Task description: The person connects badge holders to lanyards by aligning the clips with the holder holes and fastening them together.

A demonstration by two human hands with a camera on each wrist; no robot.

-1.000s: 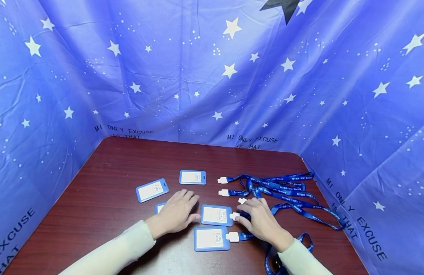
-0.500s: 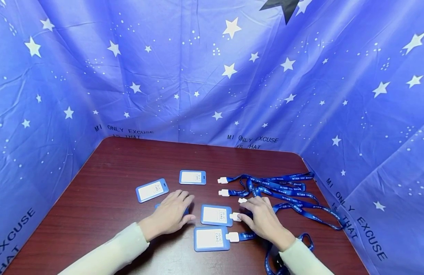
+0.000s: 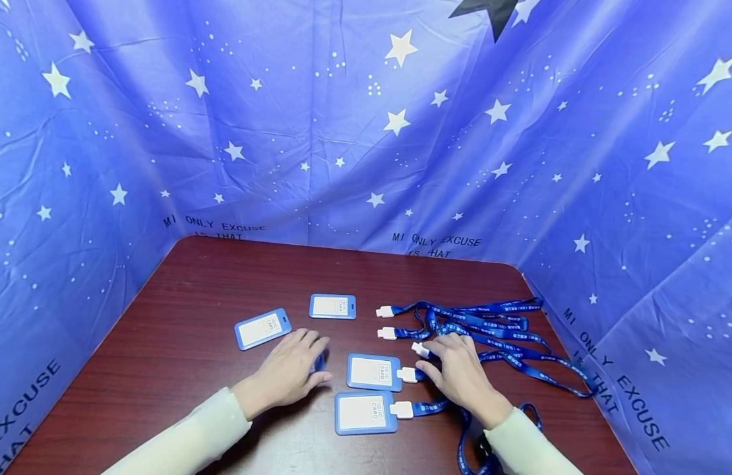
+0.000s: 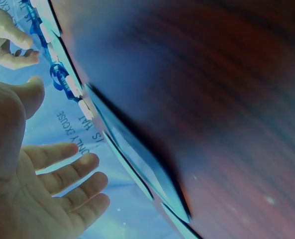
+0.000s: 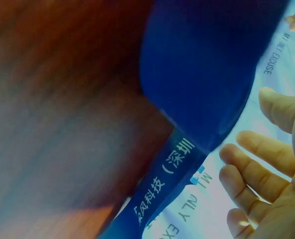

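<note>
My left hand (image 3: 285,369) hovers over a blue card holder (image 3: 320,363), which it mostly covers in the head view. In the left wrist view, the fingers of this hand (image 4: 52,184) are spread and relaxed, apart from the card holder (image 4: 142,154) on the table. The right hand (image 3: 461,369) is above the blue lanyards, beside a white clip (image 3: 421,349). Seen from the right wrist, its fingers (image 5: 261,174) are loosely bent with nothing between them, and a printed lanyard strap (image 5: 164,179) runs close by. Two card holders (image 3: 373,371) (image 3: 366,413) are joined to white lanyard clips.
Two loose card holders (image 3: 262,328) (image 3: 333,306) lie farther back on the dark red table (image 3: 223,277). Lanyards (image 3: 490,323) with white clips (image 3: 384,311) sprawl across the right side. A blue star-printed cloth (image 3: 318,132) surrounds the table's back and sides.
My left hand has drifted left, covering more of the card holder's left part and baring its right edge. The right hand has shifted slightly right, away from the lanyard clips.
</note>
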